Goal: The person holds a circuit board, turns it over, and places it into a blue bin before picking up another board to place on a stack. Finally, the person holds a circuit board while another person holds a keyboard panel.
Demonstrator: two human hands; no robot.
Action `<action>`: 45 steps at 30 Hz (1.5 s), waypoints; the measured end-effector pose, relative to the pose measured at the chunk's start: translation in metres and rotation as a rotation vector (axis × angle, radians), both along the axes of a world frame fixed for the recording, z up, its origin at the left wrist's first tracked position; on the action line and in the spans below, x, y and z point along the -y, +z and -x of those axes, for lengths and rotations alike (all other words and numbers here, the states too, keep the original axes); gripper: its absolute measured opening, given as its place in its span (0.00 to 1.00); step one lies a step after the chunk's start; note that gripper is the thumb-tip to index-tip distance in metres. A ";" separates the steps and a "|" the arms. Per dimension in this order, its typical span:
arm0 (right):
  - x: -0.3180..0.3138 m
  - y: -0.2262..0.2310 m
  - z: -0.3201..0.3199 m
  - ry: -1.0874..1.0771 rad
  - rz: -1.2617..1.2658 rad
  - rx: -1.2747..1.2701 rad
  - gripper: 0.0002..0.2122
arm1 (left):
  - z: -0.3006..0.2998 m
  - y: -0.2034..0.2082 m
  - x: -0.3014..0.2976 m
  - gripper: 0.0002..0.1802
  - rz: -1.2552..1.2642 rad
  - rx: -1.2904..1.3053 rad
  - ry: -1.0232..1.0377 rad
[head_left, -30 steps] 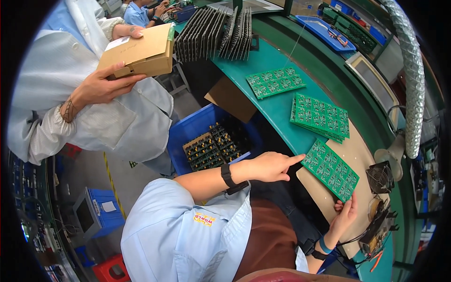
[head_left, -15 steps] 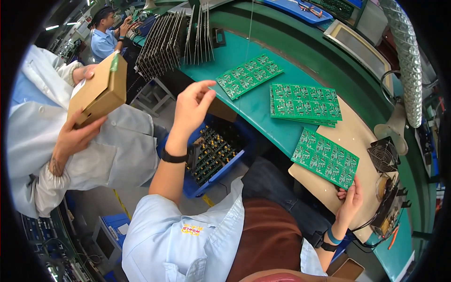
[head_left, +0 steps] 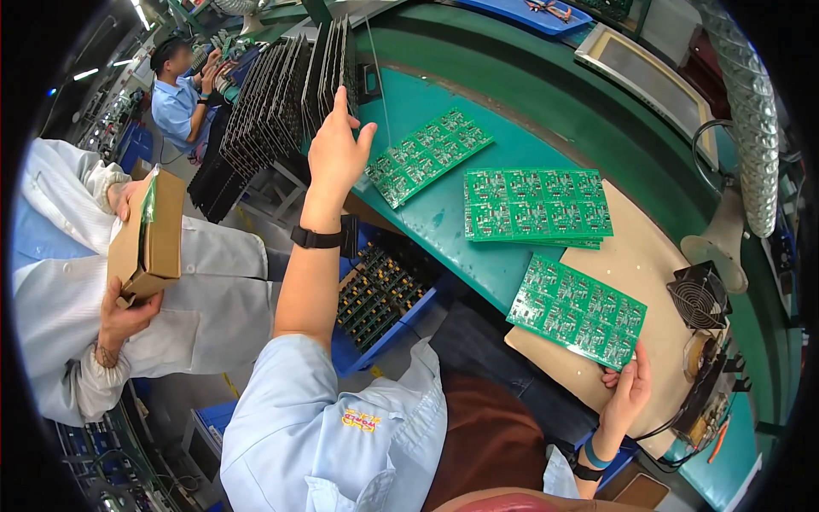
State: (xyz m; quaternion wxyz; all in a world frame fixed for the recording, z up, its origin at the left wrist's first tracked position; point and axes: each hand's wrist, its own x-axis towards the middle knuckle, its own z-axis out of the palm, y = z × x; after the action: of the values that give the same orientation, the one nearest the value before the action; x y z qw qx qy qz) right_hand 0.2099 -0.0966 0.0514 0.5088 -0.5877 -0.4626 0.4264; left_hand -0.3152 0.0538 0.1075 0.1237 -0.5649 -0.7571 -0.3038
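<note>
My left hand (head_left: 338, 152) is raised over the bench's left end, index finger stretched out and thumb apart, holding nothing. Its fingertip overlaps the upright dark panels (head_left: 329, 72) in the picture; whether it touches them I cannot tell. By its near right corner, my right hand (head_left: 630, 381) grips a green circuit board panel (head_left: 578, 309) above the tan board. Beyond that panel lies a short stack of green circuit board panels (head_left: 537, 203). A single green circuit board panel (head_left: 431, 155) rests on the teal mat, right of my left hand.
A blue crate (head_left: 401, 317) of small boards stands below the bench edge. At the left, a co-worker's hands hold a cardboard box (head_left: 162, 230); another person sits farther back. A tan board (head_left: 631, 256), a black fan (head_left: 698, 294) and a silver duct (head_left: 742, 111) occupy the right side.
My left hand has reached farther away toward the upright panels, its index finger now straightened. My right hand keeps its grip on the circuit board panel. The view has shifted slightly.
</note>
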 end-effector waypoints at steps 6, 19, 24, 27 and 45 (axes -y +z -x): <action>-0.004 0.000 0.001 -0.003 -0.018 -0.001 0.18 | -0.005 0.004 -0.001 0.43 0.055 -0.132 0.060; -0.003 0.001 0.005 -0.004 -0.025 0.046 0.18 | -0.004 -0.001 0.001 0.46 0.137 -0.127 0.032; -0.006 -0.005 0.006 -0.015 -0.013 0.057 0.17 | 0.001 -0.003 0.004 0.48 0.170 -0.083 0.024; -0.007 -0.006 0.007 -0.017 -0.018 0.060 0.17 | 0.005 -0.005 0.005 0.48 0.139 -0.092 -0.021; 0.001 -0.001 0.002 -0.031 0.033 0.088 0.18 | -0.038 0.023 0.090 0.31 -0.094 0.258 -0.214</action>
State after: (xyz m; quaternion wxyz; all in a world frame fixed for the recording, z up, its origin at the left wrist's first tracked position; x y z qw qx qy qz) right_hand 0.2084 -0.0974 0.0501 0.4847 -0.6211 -0.4684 0.3999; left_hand -0.2774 -0.0365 0.1304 0.0188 -0.5920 -0.6873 -0.4205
